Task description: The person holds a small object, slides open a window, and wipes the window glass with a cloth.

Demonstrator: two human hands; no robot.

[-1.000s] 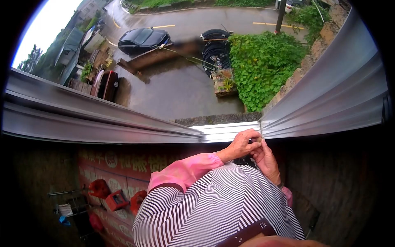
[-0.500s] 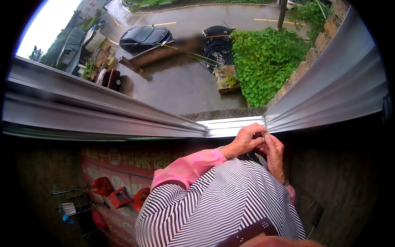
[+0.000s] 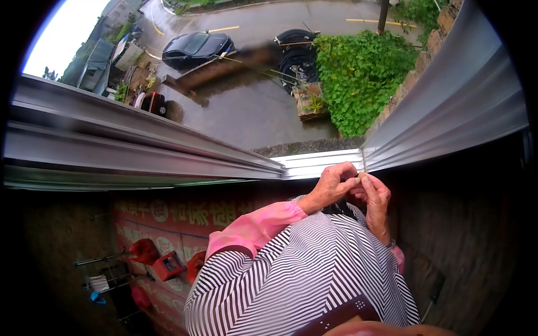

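Note:
My left hand (image 3: 333, 187), coming out of a pink sleeve cover (image 3: 255, 227), is closed in a pinch in front of the window sill. Against its fingertips, my right hand (image 3: 376, 203) pinches too, its thumb and forefinger pressed together. Whatever sits between the fingers is too small and too covered to name. Just beyond both hands runs the white window track (image 3: 322, 162). Below them is the black-and-white striped garment (image 3: 302, 263) that I wear.
Metal window frames rise at the left (image 3: 140, 134) and right (image 3: 448, 101). Outside are a dark car (image 3: 197, 47), a wet yard (image 3: 241, 112) and a leafy vine (image 3: 364, 81). Indoors at lower left, red plastic items (image 3: 167, 265) lie near a red sheet with printed characters (image 3: 193, 224).
Both hands stay together at the sill, with the fingers shifting slightly around the pinch. The whole view has tilted a little.

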